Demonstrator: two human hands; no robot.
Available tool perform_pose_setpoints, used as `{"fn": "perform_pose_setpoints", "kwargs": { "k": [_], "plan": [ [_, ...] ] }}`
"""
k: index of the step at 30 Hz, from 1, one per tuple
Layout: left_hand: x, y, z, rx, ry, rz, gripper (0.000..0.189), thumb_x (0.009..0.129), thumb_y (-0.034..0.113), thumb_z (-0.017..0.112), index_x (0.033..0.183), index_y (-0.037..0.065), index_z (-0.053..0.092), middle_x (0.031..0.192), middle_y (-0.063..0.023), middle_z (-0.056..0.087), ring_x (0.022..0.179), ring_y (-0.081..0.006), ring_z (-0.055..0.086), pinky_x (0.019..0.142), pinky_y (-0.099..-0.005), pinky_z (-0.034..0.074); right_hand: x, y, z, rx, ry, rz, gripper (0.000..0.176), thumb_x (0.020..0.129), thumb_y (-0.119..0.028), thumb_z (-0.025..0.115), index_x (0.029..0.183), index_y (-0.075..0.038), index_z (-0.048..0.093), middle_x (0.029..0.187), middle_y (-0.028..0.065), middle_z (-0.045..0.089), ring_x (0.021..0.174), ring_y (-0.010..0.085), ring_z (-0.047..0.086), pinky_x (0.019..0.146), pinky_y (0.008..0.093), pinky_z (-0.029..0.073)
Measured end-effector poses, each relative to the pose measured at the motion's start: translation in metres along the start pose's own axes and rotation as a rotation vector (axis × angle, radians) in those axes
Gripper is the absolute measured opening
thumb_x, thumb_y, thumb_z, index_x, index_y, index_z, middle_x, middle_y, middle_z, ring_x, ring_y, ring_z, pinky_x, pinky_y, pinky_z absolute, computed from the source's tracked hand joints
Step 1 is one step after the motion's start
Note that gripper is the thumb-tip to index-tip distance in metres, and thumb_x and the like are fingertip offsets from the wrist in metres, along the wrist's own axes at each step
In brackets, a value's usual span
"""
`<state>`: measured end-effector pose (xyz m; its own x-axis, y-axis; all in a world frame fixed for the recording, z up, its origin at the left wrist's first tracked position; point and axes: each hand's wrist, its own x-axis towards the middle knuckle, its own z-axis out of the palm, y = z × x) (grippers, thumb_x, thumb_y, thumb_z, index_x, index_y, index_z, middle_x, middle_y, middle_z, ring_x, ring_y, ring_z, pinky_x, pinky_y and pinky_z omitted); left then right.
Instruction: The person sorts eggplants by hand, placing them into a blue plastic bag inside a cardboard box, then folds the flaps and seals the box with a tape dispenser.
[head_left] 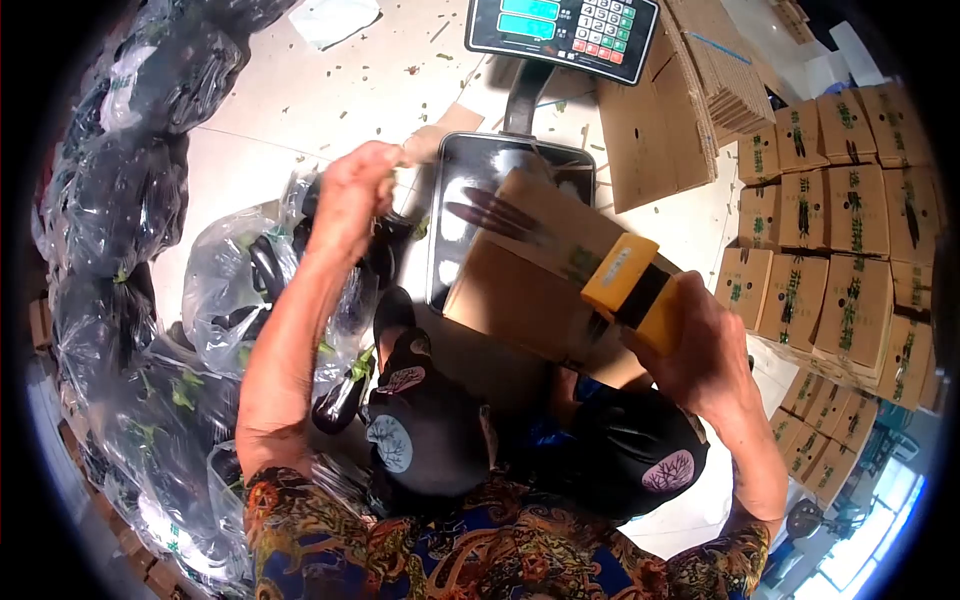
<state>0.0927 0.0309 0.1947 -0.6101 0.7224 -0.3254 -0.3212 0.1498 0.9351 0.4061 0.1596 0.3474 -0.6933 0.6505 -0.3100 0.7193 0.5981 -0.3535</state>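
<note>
My right hand point(705, 345) grips a yellow and black tape dispenser point(622, 275) against the near right end of a cardboard box point(535, 295). The box is closed, lies at a slant partly over the black scale platform point(462, 165), and bears a printed picture of dark eggplants. My left hand point(355, 190) is raised left of the platform with its fingers curled closed; what is between the fingertips is too small to make out. Below that arm, a clear plastic bag point(225, 270) holds dark eggplants, and a loose eggplant point(338, 405) lies beside my knee.
The scale's display and keypad point(562, 30) stand at the top on a post. Flattened cardboard sheets point(650, 125) lean right of it. Stacked closed boxes point(810, 260) fill the right side. Bagged eggplants point(115, 215) line the left. Leaf scraps are strewn over the floor point(300, 110).
</note>
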Motion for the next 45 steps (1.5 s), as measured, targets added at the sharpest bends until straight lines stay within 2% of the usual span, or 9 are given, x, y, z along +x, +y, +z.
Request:
{"fn": "perform_pose_setpoints", "kwargs": {
  "k": [12, 18, 19, 21, 24, 31, 34, 38, 45],
  "plan": [
    [0.010, -0.074, -0.036, -0.213, 0.073, 0.038, 0.023, 0.096, 0.025, 0.057, 0.086, 0.006, 0.064, 0.055, 0.0082, 0.038, 0.047, -0.0027, 0.030, 0.045, -0.0202, 0.026, 0.037, -0.038, 0.022, -0.260, -0.061, -0.150, 0.050, 0.066, -0.014, 0.079, 0.102, 0.002, 0.048, 0.083, 0.0216, 0.063, 0.072, 0.0407, 0.065, 0.062, 0.0447, 0.054],
    [0.031, -0.149, -0.019, 0.377, 0.107, 0.277, 0.012, 0.091, 0.012, 0.056, 0.089, 0.005, 0.066, 0.077, -0.0115, 0.063, 0.068, -0.0154, 0.059, 0.068, -0.0275, 0.048, 0.050, -0.037, 0.038, -0.310, -0.057, -0.178, 0.044, 0.068, -0.012, 0.076, 0.099, 0.000, 0.048, 0.082, 0.0204, 0.061, 0.071, 0.0397, 0.065, 0.062, 0.0440, 0.054],
    [0.038, -0.172, -0.014, 0.887, 0.069, 0.571, 0.012, 0.089, 0.007, 0.054, 0.093, 0.007, 0.065, 0.079, -0.0142, 0.063, 0.066, -0.0213, 0.060, 0.066, -0.0284, 0.049, 0.053, -0.038, 0.041, -0.320, -0.065, -0.186, 0.043, 0.068, -0.012, 0.076, 0.098, 0.000, 0.048, 0.082, 0.0203, 0.061, 0.071, 0.0397, 0.064, 0.061, 0.0438, 0.053],
    [0.031, -0.205, 0.023, 0.353, 0.028, 0.438, 0.006, 0.091, 0.012, 0.054, 0.089, 0.009, 0.059, 0.083, -0.0137, 0.064, 0.070, -0.0335, 0.064, 0.058, -0.0424, 0.050, 0.055, -0.037, 0.043, -0.337, -0.066, -0.183, 0.041, 0.069, -0.013, 0.075, 0.098, -0.001, 0.048, 0.082, 0.0201, 0.061, 0.070, 0.0398, 0.064, 0.059, 0.0435, 0.051],
    [0.021, -0.201, 0.048, 0.558, -0.048, 0.322, 0.016, 0.094, 0.019, 0.047, 0.092, 0.005, 0.054, 0.082, -0.0181, 0.064, 0.076, -0.0426, 0.062, 0.062, -0.0513, 0.047, 0.052, -0.033, 0.047, -0.330, -0.046, -0.188, 0.040, 0.070, -0.014, 0.075, 0.097, -0.001, 0.047, 0.078, 0.0196, 0.060, 0.069, 0.0393, 0.063, 0.056, 0.0434, 0.049],
    [0.035, -0.190, 0.034, 0.893, -0.384, 0.190, 0.011, 0.090, 0.011, 0.049, 0.096, 0.003, 0.050, 0.092, -0.0204, 0.060, 0.080, -0.0439, 0.059, 0.066, -0.0484, 0.046, 0.057, -0.035, 0.047, -0.358, -0.099, -0.126, 0.045, 0.066, -0.011, 0.074, 0.102, 0.000, 0.048, 0.077, 0.0200, 0.062, 0.070, 0.0367, 0.064, 0.061, 0.0424, 0.051],
    [0.052, -0.200, 0.033, 1.104, -0.297, 0.584, 0.017, 0.090, 0.013, 0.050, 0.100, 0.000, 0.053, 0.108, -0.0186, 0.058, 0.090, -0.0404, 0.059, 0.071, -0.0476, 0.047, 0.049, -0.029, 0.048, -0.302, -0.082, -0.065, 0.049, 0.065, -0.013, 0.074, 0.106, 0.000, 0.050, 0.079, 0.0215, 0.063, 0.071, 0.0377, 0.065, 0.065, 0.0422, 0.053],
    [0.074, -0.206, 0.081, 0.184, -0.056, 0.395, 0.031, 0.094, 0.025, 0.049, 0.111, -0.001, 0.056, 0.119, -0.0165, 0.056, 0.110, -0.0323, 0.053, 0.091, -0.0391, 0.044, 0.048, -0.020, 0.052, -0.267, -0.028, -0.080, 0.055, 0.062, -0.013, 0.077, 0.109, -0.001, 0.052, 0.083, 0.0212, 0.064, 0.074, 0.0371, 0.066, 0.071, 0.0414, 0.054],
    [0.054, -0.186, 0.088, 0.025, -0.061, 0.166, 0.043, 0.098, 0.039, 0.041, 0.107, -0.001, 0.055, 0.106, -0.0133, 0.056, 0.100, -0.0225, 0.053, 0.091, -0.0314, 0.040, 0.041, -0.011, 0.050, -0.137, 0.009, -0.114, 0.053, 0.062, -0.012, 0.077, 0.109, -0.002, 0.054, 0.085, 0.0203, 0.064, 0.075, 0.0374, 0.066, 0.071, 0.0417, 0.054]
  ]
}}
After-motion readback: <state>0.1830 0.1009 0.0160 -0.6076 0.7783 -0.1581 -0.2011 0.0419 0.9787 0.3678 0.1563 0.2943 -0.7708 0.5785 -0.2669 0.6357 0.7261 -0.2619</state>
